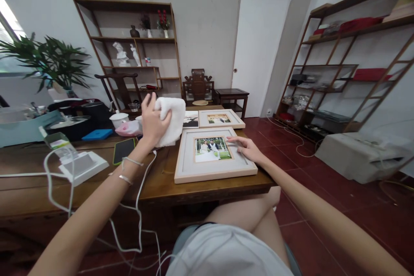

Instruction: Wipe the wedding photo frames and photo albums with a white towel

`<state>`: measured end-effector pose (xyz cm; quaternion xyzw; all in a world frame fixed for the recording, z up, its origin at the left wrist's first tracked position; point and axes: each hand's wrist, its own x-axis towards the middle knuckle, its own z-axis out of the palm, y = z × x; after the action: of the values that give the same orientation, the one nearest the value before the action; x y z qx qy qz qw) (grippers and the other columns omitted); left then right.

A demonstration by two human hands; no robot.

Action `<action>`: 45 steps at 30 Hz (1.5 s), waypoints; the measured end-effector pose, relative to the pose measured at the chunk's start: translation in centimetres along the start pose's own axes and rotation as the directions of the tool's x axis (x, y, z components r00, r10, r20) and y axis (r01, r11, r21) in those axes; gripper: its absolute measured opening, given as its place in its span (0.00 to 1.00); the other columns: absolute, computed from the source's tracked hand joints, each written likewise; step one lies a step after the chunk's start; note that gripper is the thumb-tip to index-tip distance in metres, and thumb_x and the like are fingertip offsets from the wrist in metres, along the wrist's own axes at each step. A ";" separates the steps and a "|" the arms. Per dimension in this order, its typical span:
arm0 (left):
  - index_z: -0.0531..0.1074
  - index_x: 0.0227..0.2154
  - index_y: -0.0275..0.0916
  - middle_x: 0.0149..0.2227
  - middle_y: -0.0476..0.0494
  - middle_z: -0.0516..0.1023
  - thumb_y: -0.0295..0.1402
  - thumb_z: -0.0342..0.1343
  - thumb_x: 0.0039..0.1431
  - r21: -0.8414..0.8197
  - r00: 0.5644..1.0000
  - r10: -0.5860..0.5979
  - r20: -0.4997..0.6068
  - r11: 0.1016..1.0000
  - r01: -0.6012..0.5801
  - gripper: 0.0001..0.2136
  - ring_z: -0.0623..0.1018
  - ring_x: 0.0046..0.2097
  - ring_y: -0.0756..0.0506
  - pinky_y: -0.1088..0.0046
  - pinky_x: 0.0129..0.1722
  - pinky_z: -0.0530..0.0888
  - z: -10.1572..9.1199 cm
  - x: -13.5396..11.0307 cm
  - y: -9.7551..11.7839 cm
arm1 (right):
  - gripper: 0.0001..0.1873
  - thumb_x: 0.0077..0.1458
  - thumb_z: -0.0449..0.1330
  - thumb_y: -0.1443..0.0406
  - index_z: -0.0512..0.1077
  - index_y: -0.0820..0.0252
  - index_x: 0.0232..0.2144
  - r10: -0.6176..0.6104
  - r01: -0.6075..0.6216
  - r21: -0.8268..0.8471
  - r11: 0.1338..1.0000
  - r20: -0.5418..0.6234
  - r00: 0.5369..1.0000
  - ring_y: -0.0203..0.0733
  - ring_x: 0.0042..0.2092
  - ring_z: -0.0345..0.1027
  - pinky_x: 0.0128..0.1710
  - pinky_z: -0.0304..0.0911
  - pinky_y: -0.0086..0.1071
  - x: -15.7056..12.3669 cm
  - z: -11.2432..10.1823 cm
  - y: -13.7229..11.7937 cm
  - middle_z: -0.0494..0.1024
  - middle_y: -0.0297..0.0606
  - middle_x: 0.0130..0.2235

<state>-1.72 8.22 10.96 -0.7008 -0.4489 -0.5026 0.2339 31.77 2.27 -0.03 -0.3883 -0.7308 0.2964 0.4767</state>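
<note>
A white cloth (174, 118) hangs from my left hand (154, 120), which grips it above the table, left of the framed pictures. My right hand (247, 148) rests on the right side of the nearest picture frame (187, 174), fingers stretched out and the index finger near the photo's upper right corner. This frame lies flat, with pale wood edges, a white mat and a small photo (211, 149) of two people on grass. Behind it lies a second pale frame (237, 124). A dark-and-white picture (190, 120) shows partly beside the cloth.
On the wooden table (161, 187), a phone (124, 152), a blue box (97, 134), a white stand (84, 166) and loose white cables (139, 211) lie to the left. A teapot (119, 119) and a pink bag (128, 128) stand farther back. The table's right edge is close to my right hand.
</note>
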 end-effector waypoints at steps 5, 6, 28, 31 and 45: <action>0.69 0.23 0.34 0.31 0.42 0.75 0.41 0.50 0.50 -0.011 0.934 -0.301 0.192 0.951 0.309 0.13 0.74 0.35 0.43 0.67 0.39 0.70 -1.5 1.3 -1.4 | 0.28 0.35 0.49 0.77 0.73 0.56 0.40 -0.028 0.028 -0.005 1.000 0.020 0.999 0.44 0.58 0.59 0.61 0.47 0.44 0.1 -0.1 0.3 0.72 0.35 0.52; 0.69 0.23 0.34 0.29 0.43 0.74 0.41 0.50 0.49 0.032 0.908 -0.349 0.232 0.936 0.351 0.13 0.73 0.33 0.43 0.67 0.37 0.70 -1.5 1.4 -1.7 | 0.29 0.35 0.49 0.77 0.73 0.56 0.41 -0.030 0.030 -0.011 0.999 0.021 0.999 0.45 0.58 0.59 0.61 0.46 0.44 0.2 -0.1 0.4 0.72 0.35 0.52; 0.76 0.34 0.30 0.62 0.31 0.52 0.21 0.52 0.43 0.211 0.744 0.242 0.623 0.863 -0.458 0.13 0.50 0.63 0.32 0.53 0.57 0.55 5.2 -5.3 5.2 | 0.29 0.36 0.50 0.73 0.73 0.51 0.43 -0.011 0.034 -0.185 0.982 0.125 0.992 0.48 0.62 0.47 0.61 0.40 0.51 0.0 -0.6 1.7 0.67 0.32 0.56; 0.76 0.33 0.30 0.63 0.31 0.50 0.22 0.50 0.47 0.235 0.749 0.288 0.596 0.829 -0.507 0.12 0.46 0.64 0.33 0.49 0.58 0.49 5.4 -5.3 6.2 | 0.30 0.36 0.50 0.73 0.73 0.52 0.43 -0.007 0.030 -0.185 0.982 0.125 0.992 0.48 0.63 0.46 0.61 0.41 0.50 -0.1 -0.6 1.7 0.67 0.33 0.56; 0.69 0.43 0.32 0.62 0.31 0.53 0.15 0.40 0.51 0.086 0.637 0.217 0.740 0.908 -0.410 0.20 0.55 0.62 0.37 0.55 0.54 0.61 5.7 -5.7 3.1 | 0.30 0.35 0.49 0.73 0.73 0.53 0.43 -0.004 0.030 -0.207 0.978 0.128 0.992 0.48 0.62 0.47 0.61 0.42 0.50 -0.1 -0.5 1.2 0.68 0.34 0.55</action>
<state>3.30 8.92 3.98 -0.8730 -0.4327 -0.0816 0.2098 32.59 2.85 -0.89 -0.4103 -0.7901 0.2381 0.3882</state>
